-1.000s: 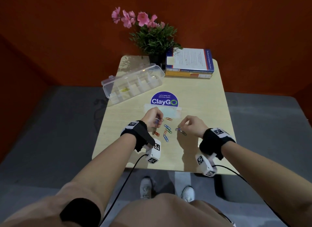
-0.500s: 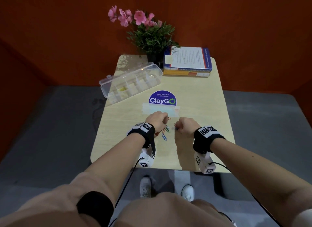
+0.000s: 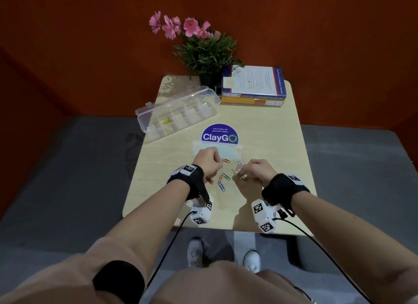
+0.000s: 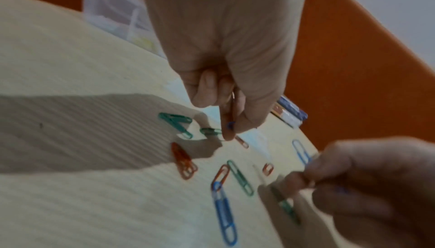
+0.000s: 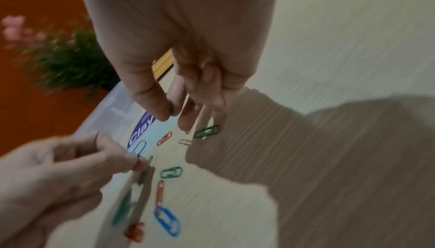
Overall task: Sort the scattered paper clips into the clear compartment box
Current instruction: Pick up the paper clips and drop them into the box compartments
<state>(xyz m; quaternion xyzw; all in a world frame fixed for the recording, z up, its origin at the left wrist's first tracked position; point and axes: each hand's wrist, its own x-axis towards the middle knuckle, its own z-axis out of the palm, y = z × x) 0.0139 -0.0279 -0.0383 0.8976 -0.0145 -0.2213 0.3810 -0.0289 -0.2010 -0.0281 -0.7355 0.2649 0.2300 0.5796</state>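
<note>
Several coloured paper clips (image 3: 222,181) lie scattered on the wooden table between my hands: a blue one (image 4: 224,213), a red one (image 4: 184,160) and green ones (image 4: 240,177). My left hand (image 3: 217,163) hovers at their left edge and pinches a blue clip (image 4: 230,125) between thumb and forefinger. My right hand (image 3: 241,174) is at their right edge, and its thumb and forefinger pinch another blue clip (image 5: 172,111). The clear compartment box (image 3: 178,113) stands open at the far left of the table, with something yellow in one compartment.
A potted plant with pink flowers (image 3: 203,52) and a stack of books (image 3: 253,86) stand at the table's far edge. A round blue ClayGo sticker (image 3: 219,135) lies between the box and the clips. The table's near edge (image 3: 217,226) is just behind my wrists.
Half a second ago both hands were drawn close together over the clips. They have since spread slightly apart, each with a clip pinched.
</note>
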